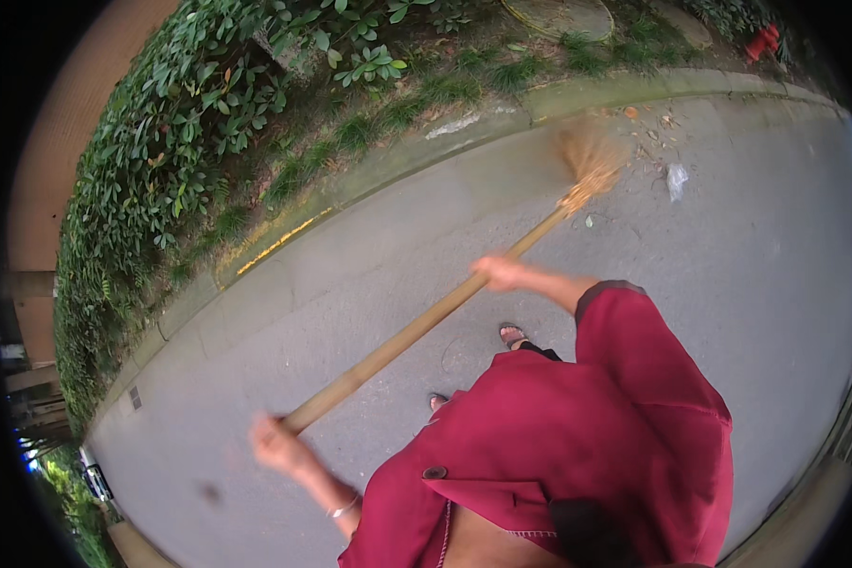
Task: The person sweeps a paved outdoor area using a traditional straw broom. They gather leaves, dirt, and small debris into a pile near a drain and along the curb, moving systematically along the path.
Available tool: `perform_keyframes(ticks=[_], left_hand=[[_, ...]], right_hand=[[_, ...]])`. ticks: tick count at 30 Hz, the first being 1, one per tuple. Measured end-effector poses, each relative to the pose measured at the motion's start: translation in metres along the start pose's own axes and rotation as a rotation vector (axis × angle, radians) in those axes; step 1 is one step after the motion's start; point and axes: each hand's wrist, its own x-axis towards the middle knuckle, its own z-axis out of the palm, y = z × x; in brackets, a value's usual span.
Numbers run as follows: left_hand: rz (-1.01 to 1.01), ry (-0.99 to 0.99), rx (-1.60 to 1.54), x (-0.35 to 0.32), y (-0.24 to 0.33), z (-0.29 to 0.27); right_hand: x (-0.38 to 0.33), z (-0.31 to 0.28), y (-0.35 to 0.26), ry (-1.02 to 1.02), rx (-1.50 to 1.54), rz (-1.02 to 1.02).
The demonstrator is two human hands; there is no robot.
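Note:
A long-handled straw broom slants across the view from lower left to upper right. My left hand is closed round the top end of its wooden handle. Farther down the shaft, my right hand grips it with the fingers wrapped round. The bristles, smeared by motion, are over the pavement near the curb. Just right of them lie scattered dry leaves and a crumpled piece of clear plastic. A small pale green leaf lies below the bristles.
A stone curb with a worn yellow stripe runs along the far side of the grey pavement. Behind it grow grass tufts and leafy bushes. A red hydrant-like object stands at the far right. My sandalled feet are below the handle.

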Motion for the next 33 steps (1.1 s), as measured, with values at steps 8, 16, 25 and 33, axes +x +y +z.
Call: perform_keyframes(ticks=[8,16,25,33], left_hand=[[-0.160,-0.184,-0.018,-0.021,0.035,0.029],[0.238,0.234,-0.081,0.037,0.130,-0.045],[0.307,0.150,-0.273,0.078,0.117,-0.017],[0.394,0.187,-0.314,0.110,0.137,0.005]], right_hand=[[-0.043,-0.100,0.028,0.045,-0.360,0.060],[-0.003,-0.053,-0.080,0.131,0.034,-0.178],[0.012,-0.061,-0.072,0.307,0.067,-0.237],[0.041,-0.092,-0.071,0.069,0.105,-0.202]])
